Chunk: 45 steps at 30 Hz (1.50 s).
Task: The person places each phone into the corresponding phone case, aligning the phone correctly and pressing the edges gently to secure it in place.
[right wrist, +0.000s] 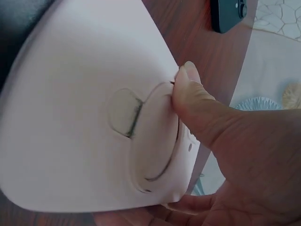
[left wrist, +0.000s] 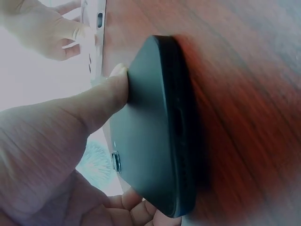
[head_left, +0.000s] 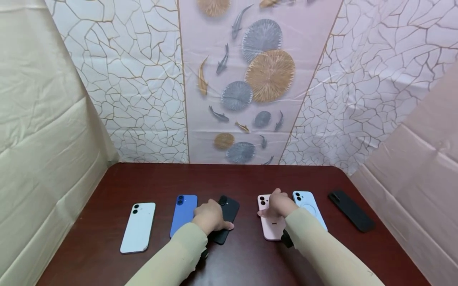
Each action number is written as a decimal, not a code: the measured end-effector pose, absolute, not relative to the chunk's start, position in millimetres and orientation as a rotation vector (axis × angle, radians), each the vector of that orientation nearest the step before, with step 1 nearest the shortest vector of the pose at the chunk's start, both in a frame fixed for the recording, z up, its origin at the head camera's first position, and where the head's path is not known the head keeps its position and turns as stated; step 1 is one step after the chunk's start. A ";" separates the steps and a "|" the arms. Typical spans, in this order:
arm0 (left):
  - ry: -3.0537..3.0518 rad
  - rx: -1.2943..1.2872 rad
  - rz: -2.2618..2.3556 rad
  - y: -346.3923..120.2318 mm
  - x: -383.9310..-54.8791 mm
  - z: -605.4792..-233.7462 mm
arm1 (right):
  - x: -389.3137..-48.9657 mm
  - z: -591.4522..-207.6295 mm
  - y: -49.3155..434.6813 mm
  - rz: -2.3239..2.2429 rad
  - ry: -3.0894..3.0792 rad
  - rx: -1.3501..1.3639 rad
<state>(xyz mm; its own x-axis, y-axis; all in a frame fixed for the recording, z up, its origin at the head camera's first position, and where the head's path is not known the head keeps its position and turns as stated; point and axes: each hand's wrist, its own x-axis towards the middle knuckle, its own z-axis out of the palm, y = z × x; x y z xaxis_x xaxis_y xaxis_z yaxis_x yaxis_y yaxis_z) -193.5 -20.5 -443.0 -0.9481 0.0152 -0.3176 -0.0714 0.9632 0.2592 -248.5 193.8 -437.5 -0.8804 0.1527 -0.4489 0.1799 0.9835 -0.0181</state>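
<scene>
Gripping one phone apiece, two hands work at the lower centre of the head view: the left hand [head_left: 211, 217] has thumb and fingers clamped on opposite edges of the black phone [head_left: 230, 208], just left of centre, and the right hand [head_left: 280, 203] likewise on the pink phone [head_left: 273, 230], right of centre. Four more phones lie on the table [head_left: 247, 262]: one white phone [head_left: 137, 228] at lower left, one blue phone [head_left: 185, 214], one pale blue phone [head_left: 310, 204], and a second black phone [head_left: 352, 211] at lower right.
</scene>
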 end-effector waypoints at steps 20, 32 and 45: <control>2.639 0.163 0.880 -41.2 -189.4 -450.5 | -230.9 -431.3 228.8 -0.537 2.897 0.001; 2.450 0.202 1.271 -58.9 -173.5 -448.1 | -222.3 -436.2 241.9 -0.853 2.872 0.025; 2.293 0.162 1.459 -68.5 -168.4 -450.3 | -219.5 -433.9 239.5 -0.973 2.842 0.012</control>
<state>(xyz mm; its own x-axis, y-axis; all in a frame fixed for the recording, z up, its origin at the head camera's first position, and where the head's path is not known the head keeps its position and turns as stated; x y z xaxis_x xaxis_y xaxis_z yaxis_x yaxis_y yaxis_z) -168.4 -68.5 -450.3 -0.9067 0.3139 -0.2819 -0.1223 0.4440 0.8876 -219.5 239.5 -433.9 -0.9906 -0.0368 -0.1321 0.0519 0.7912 -0.6094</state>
